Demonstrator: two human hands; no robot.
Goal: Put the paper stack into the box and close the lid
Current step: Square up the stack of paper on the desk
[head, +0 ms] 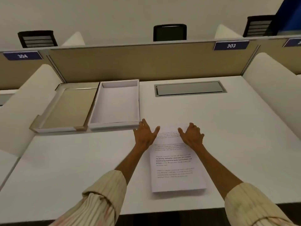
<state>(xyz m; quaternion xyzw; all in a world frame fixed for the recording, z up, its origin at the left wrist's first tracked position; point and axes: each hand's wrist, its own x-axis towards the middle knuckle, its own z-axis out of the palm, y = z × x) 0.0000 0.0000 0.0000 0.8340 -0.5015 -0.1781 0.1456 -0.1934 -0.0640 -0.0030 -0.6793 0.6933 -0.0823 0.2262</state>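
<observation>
A stack of white printed paper lies flat on the white desk in front of me. My left hand rests at the stack's far left edge, fingers spread. At the far right edge sits my right hand, fingers apart and slightly curled. Neither hand has lifted the stack. An empty white box stands open just left of my left hand. Its lid lies upside down beside it, further left, showing a brown inside.
A beige partition with signs 303 and 304 runs along the desk's back edge. A grey cable hatch is set into the desk behind the paper. White side dividers flank the desk on both sides.
</observation>
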